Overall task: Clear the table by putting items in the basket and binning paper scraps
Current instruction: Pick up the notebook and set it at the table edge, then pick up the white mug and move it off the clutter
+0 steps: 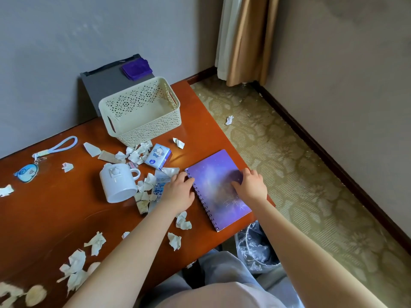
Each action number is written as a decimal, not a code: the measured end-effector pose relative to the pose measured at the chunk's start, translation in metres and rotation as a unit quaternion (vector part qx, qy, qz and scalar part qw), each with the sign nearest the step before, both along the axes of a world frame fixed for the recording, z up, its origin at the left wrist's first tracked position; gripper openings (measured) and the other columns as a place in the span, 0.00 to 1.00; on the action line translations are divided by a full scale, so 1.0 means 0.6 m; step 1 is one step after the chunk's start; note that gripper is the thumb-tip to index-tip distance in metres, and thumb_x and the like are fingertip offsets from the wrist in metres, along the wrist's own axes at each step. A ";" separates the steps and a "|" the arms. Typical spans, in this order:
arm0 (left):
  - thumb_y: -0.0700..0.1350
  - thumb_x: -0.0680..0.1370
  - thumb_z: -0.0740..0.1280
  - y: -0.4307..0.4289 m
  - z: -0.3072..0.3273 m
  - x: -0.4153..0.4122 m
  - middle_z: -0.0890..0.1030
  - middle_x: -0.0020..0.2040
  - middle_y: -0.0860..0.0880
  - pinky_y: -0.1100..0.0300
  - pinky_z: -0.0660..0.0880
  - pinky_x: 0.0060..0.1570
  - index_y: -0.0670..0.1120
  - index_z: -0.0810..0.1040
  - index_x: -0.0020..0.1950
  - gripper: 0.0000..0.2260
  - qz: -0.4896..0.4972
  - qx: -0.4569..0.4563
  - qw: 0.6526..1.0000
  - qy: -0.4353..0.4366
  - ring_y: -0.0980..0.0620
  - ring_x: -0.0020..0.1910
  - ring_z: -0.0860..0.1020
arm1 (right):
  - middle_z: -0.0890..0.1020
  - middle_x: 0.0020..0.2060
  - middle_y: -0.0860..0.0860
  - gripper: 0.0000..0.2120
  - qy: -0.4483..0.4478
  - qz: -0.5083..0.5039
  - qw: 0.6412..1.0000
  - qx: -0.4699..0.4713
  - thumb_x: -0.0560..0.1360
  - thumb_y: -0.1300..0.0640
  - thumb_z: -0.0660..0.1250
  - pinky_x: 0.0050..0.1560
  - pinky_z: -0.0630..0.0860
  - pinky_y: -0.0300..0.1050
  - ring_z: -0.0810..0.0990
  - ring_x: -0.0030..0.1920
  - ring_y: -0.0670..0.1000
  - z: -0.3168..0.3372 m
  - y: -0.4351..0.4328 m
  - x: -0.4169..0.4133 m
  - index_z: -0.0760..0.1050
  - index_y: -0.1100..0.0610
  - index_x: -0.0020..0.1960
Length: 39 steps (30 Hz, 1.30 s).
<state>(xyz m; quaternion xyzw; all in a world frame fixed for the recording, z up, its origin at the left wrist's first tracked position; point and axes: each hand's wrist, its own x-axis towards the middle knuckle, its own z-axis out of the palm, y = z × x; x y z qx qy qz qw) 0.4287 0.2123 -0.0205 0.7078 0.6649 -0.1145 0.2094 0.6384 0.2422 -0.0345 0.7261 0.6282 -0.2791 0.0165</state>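
Observation:
A purple spiral notebook (219, 174) lies flat near the right edge of the brown table (55, 210). My left hand (179, 193) grips its spiral-bound edge with bent fingers. My right hand (252, 185) holds the opposite edge, thumb on the cover. A cream lattice basket (142, 127) stands empty at the back of the table. A white mug (119, 185) lies on its side left of my left hand. A small tissue pack (158, 156) and a blue keychain with lanyard (27, 172) also lie on the table. Several crumpled paper scraps (138, 153) are scattered about.
A bin with a clear plastic liner (255, 245) stands on the floor under the table's right edge. One paper scrap (229, 120) lies on the patterned carpet. A grey box with a purple cloth (136, 68) sits behind the basket against the wall.

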 end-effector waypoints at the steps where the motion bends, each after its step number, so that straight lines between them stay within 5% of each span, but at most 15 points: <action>1: 0.47 0.79 0.58 0.001 -0.001 0.005 0.58 0.74 0.46 0.50 0.65 0.64 0.47 0.63 0.72 0.21 -0.005 -0.015 1.000 -0.006 0.45 0.72 0.58 | 0.72 0.59 0.56 0.22 -0.003 0.000 1.000 -0.002 0.76 0.48 0.63 0.51 0.74 0.52 0.70 0.60 0.58 0.001 0.000 0.001 0.66 0.56 0.66; 6: 0.48 0.79 0.58 0.004 0.003 0.002 0.53 0.77 0.47 0.48 0.63 0.67 0.49 0.60 0.74 0.23 -0.012 -0.038 0.999 -0.014 0.45 0.75 0.52 | 0.70 0.61 0.56 0.23 -0.044 0.003 0.999 0.005 0.75 0.49 0.64 0.56 0.70 0.53 0.68 0.62 0.59 0.015 0.001 -0.007 0.64 0.57 0.65; 11: 0.47 0.79 0.59 0.013 0.036 -0.042 0.61 0.73 0.46 0.50 0.66 0.64 0.46 0.67 0.70 0.19 0.038 0.053 0.997 -0.032 0.44 0.71 0.61 | 0.68 0.63 0.56 0.23 -0.034 0.094 0.993 0.066 0.76 0.52 0.62 0.57 0.68 0.52 0.67 0.63 0.59 0.046 0.015 -0.069 0.62 0.57 0.68; 18: 0.45 0.78 0.60 0.006 0.095 -0.191 0.65 0.71 0.46 0.52 0.63 0.67 0.45 0.68 0.69 0.19 0.148 0.162 0.975 -0.018 0.47 0.71 0.60 | 0.78 0.52 0.57 0.11 0.067 0.214 0.974 0.032 0.76 0.55 0.60 0.40 0.68 0.45 0.76 0.54 0.59 0.083 0.029 -0.240 0.72 0.59 0.56; 21: 0.45 0.79 0.61 -0.012 0.109 -0.265 0.67 0.70 0.47 0.53 0.63 0.67 0.46 0.70 0.68 0.17 0.203 0.177 0.963 -0.014 0.47 0.70 0.62 | 0.78 0.56 0.58 0.15 0.067 0.248 0.966 -0.003 0.77 0.54 0.60 0.45 0.72 0.47 0.76 0.56 0.60 0.098 0.027 -0.312 0.73 0.58 0.60; 28: 0.52 0.81 0.56 -0.033 0.076 -0.380 0.68 0.70 0.44 0.52 0.69 0.61 0.45 0.64 0.72 0.21 0.357 -0.042 0.924 -0.132 0.44 0.67 0.69 | 0.78 0.57 0.58 0.18 0.037 0.261 0.959 -0.100 0.79 0.49 0.56 0.52 0.73 0.50 0.77 0.56 0.58 0.100 0.028 -0.439 0.72 0.59 0.61; 34: 0.54 0.81 0.54 -0.026 0.054 -0.395 0.76 0.62 0.45 0.52 0.73 0.53 0.45 0.65 0.71 0.22 0.437 -0.173 0.820 -0.327 0.48 0.50 0.77 | 0.75 0.63 0.57 0.24 0.027 0.231 0.961 -0.152 0.79 0.46 0.57 0.57 0.73 0.49 0.74 0.61 0.57 0.091 0.028 -0.479 0.65 0.58 0.70; 39: 0.57 0.80 0.54 -0.029 0.040 -0.406 0.75 0.64 0.43 0.51 0.73 0.58 0.45 0.63 0.72 0.24 0.450 -0.216 0.769 -0.400 0.47 0.51 0.78 | 0.73 0.64 0.56 0.24 0.046 0.215 0.957 -0.189 0.79 0.47 0.57 0.62 0.72 0.50 0.73 0.62 0.56 0.082 0.026 -0.490 0.64 0.57 0.71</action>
